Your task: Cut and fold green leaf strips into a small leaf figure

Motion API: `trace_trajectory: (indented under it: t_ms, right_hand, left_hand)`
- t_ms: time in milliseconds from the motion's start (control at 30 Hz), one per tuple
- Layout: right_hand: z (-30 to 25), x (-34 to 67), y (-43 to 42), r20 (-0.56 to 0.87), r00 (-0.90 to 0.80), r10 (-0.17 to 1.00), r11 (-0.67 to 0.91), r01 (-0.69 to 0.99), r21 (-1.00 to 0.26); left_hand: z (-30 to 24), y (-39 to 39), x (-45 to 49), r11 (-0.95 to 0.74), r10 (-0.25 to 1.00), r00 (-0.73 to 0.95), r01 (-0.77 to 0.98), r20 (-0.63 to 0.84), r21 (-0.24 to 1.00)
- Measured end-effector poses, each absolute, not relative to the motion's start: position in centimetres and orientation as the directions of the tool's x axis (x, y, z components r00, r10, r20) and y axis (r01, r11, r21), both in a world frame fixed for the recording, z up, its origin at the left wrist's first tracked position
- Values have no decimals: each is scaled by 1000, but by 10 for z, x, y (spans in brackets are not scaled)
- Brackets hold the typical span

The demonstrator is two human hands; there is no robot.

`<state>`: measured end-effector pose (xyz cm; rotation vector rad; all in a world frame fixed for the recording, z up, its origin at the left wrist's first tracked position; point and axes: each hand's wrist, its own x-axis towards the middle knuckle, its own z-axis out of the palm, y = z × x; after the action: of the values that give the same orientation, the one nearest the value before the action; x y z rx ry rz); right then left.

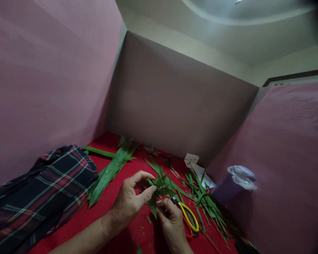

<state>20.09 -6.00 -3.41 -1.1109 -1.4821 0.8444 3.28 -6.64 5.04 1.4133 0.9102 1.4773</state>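
Observation:
My left hand (131,200) pinches a small folded piece of green leaf strips (160,187) between thumb and forefinger. My right hand (172,221) grips the lower end of the same leaf piece from below, fingers curled. Both hands hover over a red cloth surface (113,215). Scissors with yellow and red handles (187,217) lie on the red cloth just right of my right hand.
Long green leaves (110,173) lie at the left back, and a heap of cut leaf strips (205,201) at the right. A dark plaid cloth (39,197) covers the left. A purple container with clear plastic (231,185) stands at the right. Pink walls enclose the space.

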Motion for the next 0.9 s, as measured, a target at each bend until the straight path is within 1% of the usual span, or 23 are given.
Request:
trace_trajectory:
  t_ms: [100,167,233,300,367,400,467,533,600,633,733,900]
  right_hand:
    - [-29,201,-61,395,-61,916,393,319,-862]
    - [-27,200,-62,408,-65,911,408,308,-860]
    - [-25,199,-61,310,-23,951,309,163,-937]
    - [-24,198,-60,154,20,988,155,-66,-986]
    - [-20,198,-59,64,35,997,71,-272,-960]
    - [-18,198,-58,50,39,998,60,-339,-939]
    - [-12,200,-58,21,51,998,40,-414,-909]
    - [-5,202,-57,-37,87,996,5,-445,-896]
    - [0,205,-56,-52,150,987,17,-428,-904]
    - [2,207,-54,-44,185,982,36,-408,-912]
    - [4,212,-50,-12,247,969,85,-380,-921]
    - [3,215,-46,50,264,963,143,-347,-927]
  left_hand:
    - [50,-66,32,-386,922,11,-42,387,922]
    - [48,-64,32,-391,921,-4,-24,391,920]
    - [47,-62,32,-378,926,-18,-33,377,925]
    - [45,-60,32,-349,937,-19,-82,349,934]
    - [43,-58,33,-305,952,-3,-137,307,943]
    - [41,-57,33,-280,959,10,-155,285,947]
    - [38,-56,34,-237,968,41,-166,246,957]
    - [34,-54,36,-209,971,84,-170,225,963]
    - [32,-53,39,-183,967,145,-182,211,966]
    - [31,-53,40,-169,965,169,-191,202,967]
    - [31,-51,42,-129,974,159,-186,159,974]
    - [27,-47,41,-27,990,132,-195,54,980]
